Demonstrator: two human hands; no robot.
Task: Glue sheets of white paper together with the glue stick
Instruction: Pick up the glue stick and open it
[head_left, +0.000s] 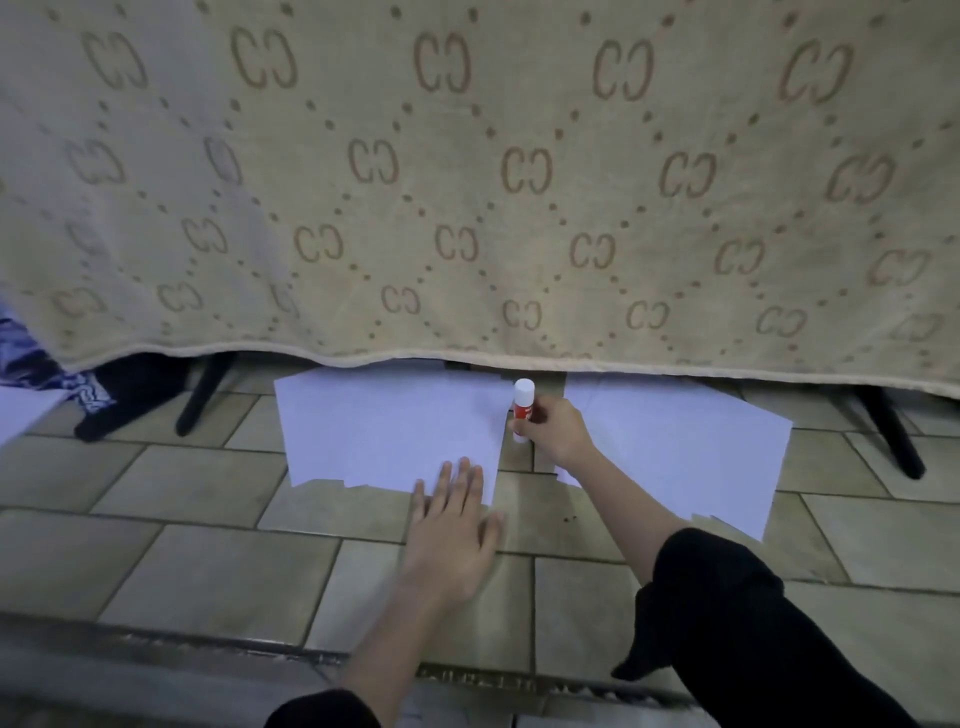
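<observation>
Fingers (545, 415) of right hand (558, 434) curled round capped glue stick (521, 410), upright between stacks; left hand (452, 525) flat, fingers straight, pinning left sheets (384, 431), likely against sliding.

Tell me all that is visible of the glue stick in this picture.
The glue stick is a small tube that looks like plastic, with a white cap on top, still closed, a red band on the body and a white base. It stands nearly upright over the tiled floor, in the gap between two piles of white paper. The right hand grips its middle, so the fingers hide part of the body.
</observation>
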